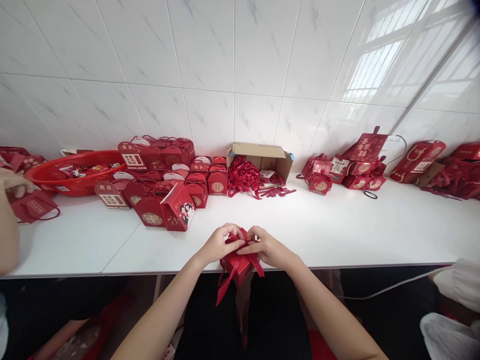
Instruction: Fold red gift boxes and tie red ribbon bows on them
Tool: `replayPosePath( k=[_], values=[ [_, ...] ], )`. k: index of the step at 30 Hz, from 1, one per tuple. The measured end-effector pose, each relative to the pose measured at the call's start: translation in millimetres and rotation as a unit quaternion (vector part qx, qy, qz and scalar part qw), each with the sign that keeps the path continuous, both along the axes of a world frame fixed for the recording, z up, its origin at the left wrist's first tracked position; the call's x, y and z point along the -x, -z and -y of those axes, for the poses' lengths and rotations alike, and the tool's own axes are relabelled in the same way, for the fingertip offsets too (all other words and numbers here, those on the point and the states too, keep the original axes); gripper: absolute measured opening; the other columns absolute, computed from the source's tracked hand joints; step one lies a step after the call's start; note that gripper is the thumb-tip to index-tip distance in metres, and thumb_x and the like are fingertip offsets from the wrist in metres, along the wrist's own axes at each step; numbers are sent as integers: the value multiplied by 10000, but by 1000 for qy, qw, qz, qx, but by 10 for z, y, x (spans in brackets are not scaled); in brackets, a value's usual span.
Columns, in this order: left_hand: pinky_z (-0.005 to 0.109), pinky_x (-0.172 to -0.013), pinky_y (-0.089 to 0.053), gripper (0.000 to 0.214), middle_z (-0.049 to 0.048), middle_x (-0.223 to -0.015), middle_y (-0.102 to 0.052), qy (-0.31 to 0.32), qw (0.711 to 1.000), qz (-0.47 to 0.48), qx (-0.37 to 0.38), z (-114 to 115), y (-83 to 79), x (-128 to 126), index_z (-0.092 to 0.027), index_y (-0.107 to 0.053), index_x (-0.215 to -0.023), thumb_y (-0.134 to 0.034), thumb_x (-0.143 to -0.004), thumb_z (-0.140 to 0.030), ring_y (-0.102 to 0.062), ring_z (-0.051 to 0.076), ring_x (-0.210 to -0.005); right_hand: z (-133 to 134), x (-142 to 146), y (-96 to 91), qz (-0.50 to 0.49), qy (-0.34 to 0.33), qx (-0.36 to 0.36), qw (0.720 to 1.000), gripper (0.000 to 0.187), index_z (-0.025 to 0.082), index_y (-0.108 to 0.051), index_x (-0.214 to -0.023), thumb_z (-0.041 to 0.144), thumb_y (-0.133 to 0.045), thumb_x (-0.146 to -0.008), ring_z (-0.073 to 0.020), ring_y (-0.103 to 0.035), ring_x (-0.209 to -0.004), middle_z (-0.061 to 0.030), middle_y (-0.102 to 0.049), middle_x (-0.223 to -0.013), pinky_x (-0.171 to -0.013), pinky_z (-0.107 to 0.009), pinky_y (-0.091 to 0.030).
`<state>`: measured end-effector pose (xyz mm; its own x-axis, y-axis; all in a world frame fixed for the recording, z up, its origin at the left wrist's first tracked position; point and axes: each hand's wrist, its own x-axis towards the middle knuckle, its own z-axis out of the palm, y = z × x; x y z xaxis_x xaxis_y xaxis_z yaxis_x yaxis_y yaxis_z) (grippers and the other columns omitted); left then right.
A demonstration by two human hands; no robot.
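A small red gift box point(243, 270) sits at the front edge of the table, partly over it, with a red ribbon point(226, 289) around its top and the ribbon's tails hanging down the front. From the left, my left hand point(222, 244) pinches the ribbon between thumb and fingers on top of the box. My right hand point(267, 248) closes on the ribbon from the other side, its fingers almost meeting those of the left. The fingers hide most of the knot or loop between them.
Red gift boxes point(150, 212) cluster at left-centre, near a red plastic basin point(60, 175). A cardboard box point(258, 150) of red ribbons point(243, 175) stands by the wall. More boxes point(363, 182) are at right. Another person's hand point(20, 187) touches a red bag at far left.
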<state>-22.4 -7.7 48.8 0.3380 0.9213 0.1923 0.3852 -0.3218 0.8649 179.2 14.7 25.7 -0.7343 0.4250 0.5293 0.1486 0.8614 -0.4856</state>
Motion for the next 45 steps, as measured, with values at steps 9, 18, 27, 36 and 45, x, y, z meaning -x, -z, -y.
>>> replayPosePath(
  k=[9,18,27,36,45],
  values=[
    [375,-989,-384,168,73,-931,-690,-2,997,48,56,-6,6,14,-178,-570,-673,-670,-741,-295,-548,250,-1135,13,16,-50,-88,128,122,980,130,217,-578,-945,149,-547,-839,-153,-596,-792,-26,-645,-875,-714,-294,-487],
    [358,-964,-402,196,78,-897,-686,-11,997,58,45,8,27,8,-179,-572,-684,-631,-779,-340,-558,254,-1134,36,37,-74,-92,151,182,967,62,210,-645,-865,232,-610,-818,-155,-631,-760,-15,-695,-820,-698,-283,-480],
    [373,-985,-380,231,105,-992,-688,-32,997,48,56,39,38,-38,-177,-551,-617,-636,-767,-329,-560,264,-1143,42,54,-10,-105,167,176,964,78,206,-632,-790,155,-575,-805,-151,-610,-720,-8,-675,-769,-683,-288,-464],
    [408,-1012,-381,190,107,-956,-713,-26,996,57,58,48,77,-34,-178,-591,-632,-659,-747,-313,-536,270,-1188,32,-29,45,-128,205,177,954,73,202,-612,-741,195,-579,-806,-159,-598,-690,-13,-669,-728,-679,-312,-455],
    [415,-1017,-387,184,82,-1012,-686,-6,995,78,62,75,67,-27,-185,-566,-724,-710,-710,-300,-540,265,-1181,16,-85,91,-136,206,173,953,64,205,-604,-786,237,-570,-829,-167,-593,-709,-17,-652,-739,-699,-328,-460]
  ],
)
